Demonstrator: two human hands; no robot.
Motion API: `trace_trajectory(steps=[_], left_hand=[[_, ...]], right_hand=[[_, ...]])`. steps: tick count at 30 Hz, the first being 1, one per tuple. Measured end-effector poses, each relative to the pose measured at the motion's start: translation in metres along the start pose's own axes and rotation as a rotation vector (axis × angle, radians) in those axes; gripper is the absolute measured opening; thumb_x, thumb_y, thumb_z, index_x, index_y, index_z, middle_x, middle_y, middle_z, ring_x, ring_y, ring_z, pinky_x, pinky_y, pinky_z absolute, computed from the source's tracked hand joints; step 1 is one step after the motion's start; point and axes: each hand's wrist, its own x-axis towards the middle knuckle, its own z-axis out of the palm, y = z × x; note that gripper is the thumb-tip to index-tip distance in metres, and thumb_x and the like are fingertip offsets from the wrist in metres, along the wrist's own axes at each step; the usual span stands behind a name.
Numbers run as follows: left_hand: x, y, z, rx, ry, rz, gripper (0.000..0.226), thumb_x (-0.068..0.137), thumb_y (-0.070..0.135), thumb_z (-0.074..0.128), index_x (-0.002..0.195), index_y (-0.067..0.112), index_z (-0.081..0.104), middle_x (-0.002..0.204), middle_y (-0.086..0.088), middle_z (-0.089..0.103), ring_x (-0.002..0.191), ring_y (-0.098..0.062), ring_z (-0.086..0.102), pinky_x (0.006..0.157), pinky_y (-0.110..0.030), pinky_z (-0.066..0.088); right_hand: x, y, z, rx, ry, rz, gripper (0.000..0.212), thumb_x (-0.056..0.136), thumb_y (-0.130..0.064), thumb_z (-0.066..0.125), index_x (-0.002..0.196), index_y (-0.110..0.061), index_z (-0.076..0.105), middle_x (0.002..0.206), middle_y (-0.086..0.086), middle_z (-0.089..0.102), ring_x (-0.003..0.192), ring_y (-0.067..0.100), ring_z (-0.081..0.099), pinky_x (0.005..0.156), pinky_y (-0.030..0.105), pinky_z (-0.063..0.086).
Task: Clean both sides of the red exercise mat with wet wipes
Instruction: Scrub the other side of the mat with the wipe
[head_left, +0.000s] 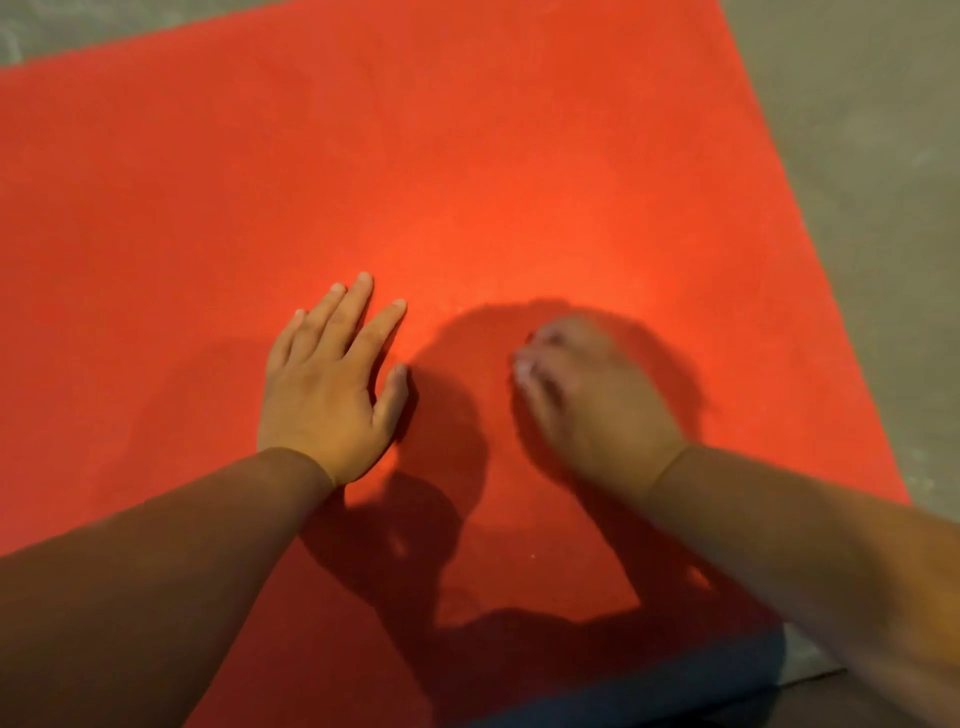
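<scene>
The red exercise mat (467, 171) lies flat and fills most of the head view. My left hand (327, 389) rests palm down on it, left of centre, with its fingers straight and spread. My right hand (592, 400) is on the mat to the right, blurred by motion, with its fingers curled. A small whitish bit of wet wipe (522, 366) shows at its fingertips; the rest of the wipe is hidden under the hand. Shadows of my head and arms fall on the mat between and below the hands.
Grey floor (872, 182) runs along the mat's right edge and shows at the far left corner (78, 31). A dark bluish strip (649, 696) lies along the mat's near edge at the bottom right.
</scene>
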Motion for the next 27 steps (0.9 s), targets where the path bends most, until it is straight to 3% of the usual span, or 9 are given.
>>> trace_trajectory(steps=[4,6,9,12,16,19,22,23,27], left_hand=[[0.000,0.000,0.000,0.013,-0.004,-0.004,0.056,0.090,0.044,0.036,0.142,0.025,0.044,0.156,-0.005,0.030,0.142,-0.026,0.029,0.114,-0.043,0.019],[0.001,0.000,-0.001,0.005,-0.001,-0.007,0.057,0.089,0.044,0.037,0.141,0.025,0.045,0.155,-0.005,0.031,0.142,-0.026,0.029,0.114,-0.043,0.019],[0.001,0.001,-0.001,0.003,-0.004,-0.001,0.057,0.088,0.044,0.038,0.141,0.025,0.046,0.155,-0.005,0.031,0.141,-0.026,0.030,0.114,-0.044,0.020],[0.002,0.001,0.000,0.007,-0.005,0.002,0.057,0.087,0.045,0.038,0.140,0.025,0.047,0.154,-0.006,0.033,0.140,-0.027,0.032,0.113,-0.044,0.021],[0.016,-0.003,-0.005,-0.015,0.029,-0.009,0.053,0.087,0.044,0.040,0.132,0.020,0.055,0.142,-0.008,0.049,0.124,-0.034,0.048,0.102,-0.048,0.035],[0.033,-0.011,-0.005,0.002,0.058,0.006,0.056,0.088,0.042,0.039,0.136,0.017,0.051,0.144,-0.013,0.045,0.129,-0.034,0.044,0.109,-0.051,0.029],[0.043,-0.018,-0.001,-0.033,0.059,-0.086,0.061,0.087,0.046,0.036,0.140,0.018,0.047,0.150,-0.010,0.040,0.137,-0.030,0.037,0.113,-0.051,0.024],[0.043,-0.019,0.001,-0.033,0.061,-0.095,0.061,0.087,0.047,0.036,0.140,0.018,0.048,0.149,-0.009,0.041,0.136,-0.030,0.038,0.113,-0.052,0.026],[0.051,-0.023,-0.005,0.014,0.084,-0.102,0.052,0.085,0.047,0.042,0.130,0.024,0.055,0.139,-0.003,0.050,0.120,-0.032,0.047,0.098,-0.046,0.034]], right_hand=[[-0.021,-0.030,0.020,0.163,-0.220,-0.268,0.020,0.089,-0.015,0.048,0.088,-0.005,0.066,0.089,0.013,0.060,0.080,0.032,0.058,0.069,0.043,0.051],[-0.002,-0.007,0.010,0.103,-0.194,-0.266,0.023,0.089,-0.018,0.046,0.086,-0.006,0.066,0.085,0.012,0.061,0.079,0.032,0.059,0.071,0.042,0.048],[0.041,0.052,-0.026,-0.061,0.118,0.037,0.015,0.085,-0.012,0.054,0.086,-0.006,0.067,0.086,0.016,0.060,0.082,0.035,0.059,0.076,0.034,0.038],[0.060,0.086,-0.051,-0.142,0.209,0.334,0.017,0.086,-0.012,0.056,0.094,-0.008,0.070,0.096,0.017,0.060,0.094,0.034,0.057,0.084,0.033,0.036],[0.037,0.018,-0.004,-0.045,0.085,0.061,0.018,0.085,-0.015,0.053,0.084,-0.006,0.068,0.086,0.014,0.059,0.085,0.033,0.057,0.080,0.038,0.043],[0.011,-0.031,0.024,0.065,-0.115,-0.230,0.008,0.083,-0.011,0.058,0.078,-0.009,0.065,0.083,0.008,0.056,0.078,0.030,0.055,0.068,0.040,0.049],[0.032,0.005,0.013,-0.038,-0.152,-0.319,0.015,0.083,-0.013,0.054,0.079,-0.007,0.067,0.081,0.011,0.059,0.076,0.032,0.058,0.066,0.037,0.048],[0.045,0.026,0.002,-0.089,-0.073,-0.258,0.015,0.080,-0.012,0.054,0.078,-0.006,0.068,0.080,0.014,0.061,0.076,0.034,0.060,0.068,0.037,0.047],[0.082,0.101,-0.056,-0.203,0.242,0.324,0.019,0.085,-0.010,0.056,0.095,-0.004,0.070,0.100,0.022,0.061,0.096,0.037,0.056,0.084,0.033,0.033]])
